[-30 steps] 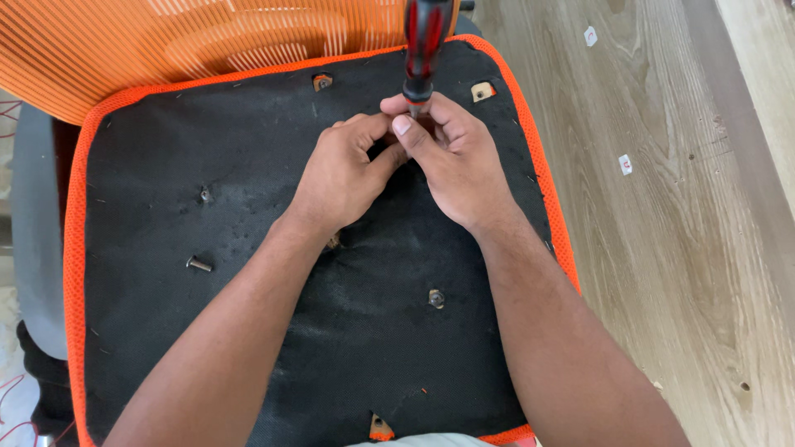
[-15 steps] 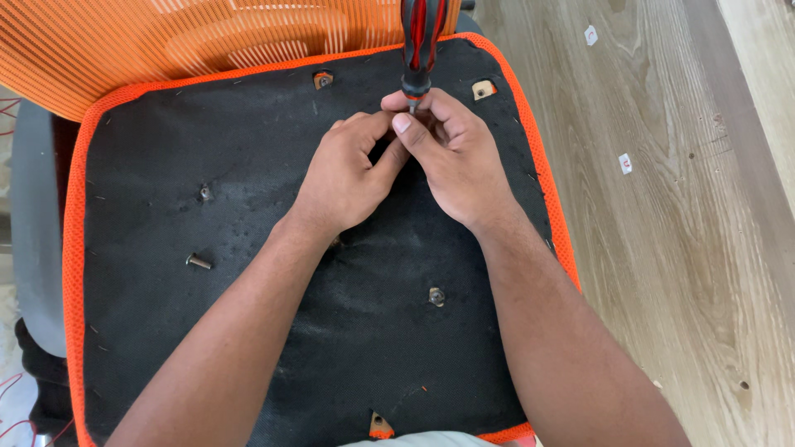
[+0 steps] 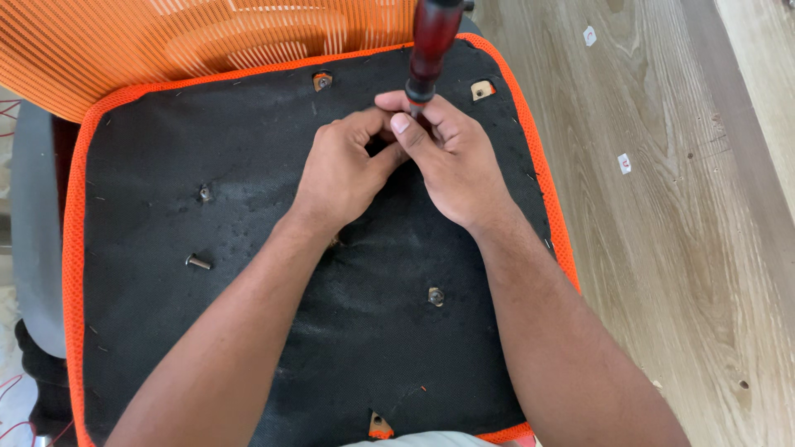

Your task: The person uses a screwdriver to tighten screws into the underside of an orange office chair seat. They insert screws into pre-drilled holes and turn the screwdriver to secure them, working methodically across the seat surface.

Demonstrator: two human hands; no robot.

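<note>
Pinching the lower end of a red-and-black screwdriver (image 3: pixel 431 45), the right hand (image 3: pixel 451 161) has its grip clamped on the tool just below the handle, thumb across the front and fingers curled round behind. The screwdriver stands nearly upright, its handle rising toward the camera; its tip is hidden between the two hands. The left hand (image 3: pixel 344 170) meets the right at the same spot, fingertips bunched together and touching the right thumb; whether they grasp the shaft or something small beneath it cannot be told. Both wrists are bent slightly inward, and both forearms reach up from the bottom edge, converging toward the upper middle of the view.

Under the hands lies the black fabric underside of a chair seat (image 3: pixel 248 331), edged in orange mesh. A loose bolt (image 3: pixel 198 262) lies well to the left of the hands. A fastener (image 3: pixel 436 295) is set in the fabric between the forearms, another one (image 3: pixel 205 194) left of the left hand. Two corner holes (image 3: pixel 321 80) show near the top. The orange mesh backrest (image 3: pixel 166 41) lies beyond, wooden floor (image 3: pixel 679 248) to the right.
</note>
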